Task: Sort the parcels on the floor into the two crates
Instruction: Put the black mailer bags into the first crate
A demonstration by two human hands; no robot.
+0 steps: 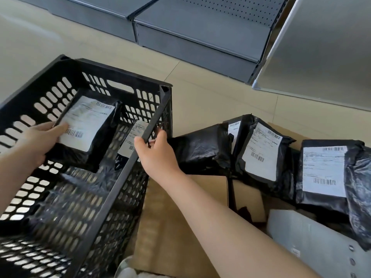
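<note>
1. The black slotted crate holds one labelled black parcel lying near its right wall.
2. More parcels wait on flattened cardboard just right of it.
3. The left hand grips another black parcel above the crate's inside, thumb on the label.
4. The right hand curls its fingers round the crate's right rim.

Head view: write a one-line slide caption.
Left hand lowers a labelled black parcel into the black crate while the right hand grips its rim.
</note>
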